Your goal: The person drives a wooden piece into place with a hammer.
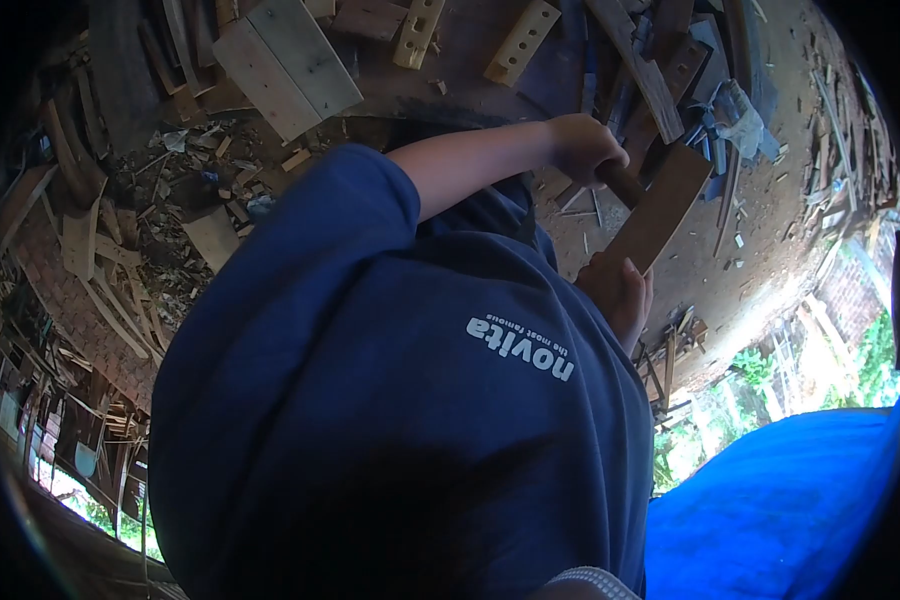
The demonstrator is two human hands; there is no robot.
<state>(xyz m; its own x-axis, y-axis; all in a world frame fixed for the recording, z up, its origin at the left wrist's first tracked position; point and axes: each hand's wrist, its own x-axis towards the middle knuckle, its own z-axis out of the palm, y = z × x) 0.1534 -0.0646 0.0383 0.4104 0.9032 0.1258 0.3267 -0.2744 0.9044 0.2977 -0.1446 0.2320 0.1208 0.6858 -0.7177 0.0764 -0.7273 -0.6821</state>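
A flat, brown wooden board (662,208) slants up and to the right in front of my torso. My right hand (625,295) is closed around its lower end, with the thumb along the edge. My left hand (585,150) reaches across from the left and is wrapped around a short, dark brown wooden piece (622,185). That piece's far end meets the board's left side in this view. Beyond the board's upper end lies a long strip of wood (642,75).
Two wooden blocks with holes (523,45) lie on the floor ahead. A wide pale panel (288,68) is at upper left, near scattered scraps and shavings (200,165). Crumpled plastic (740,120) sits among offcuts at upper right. Blue sheeting (770,510) fills the lower right.
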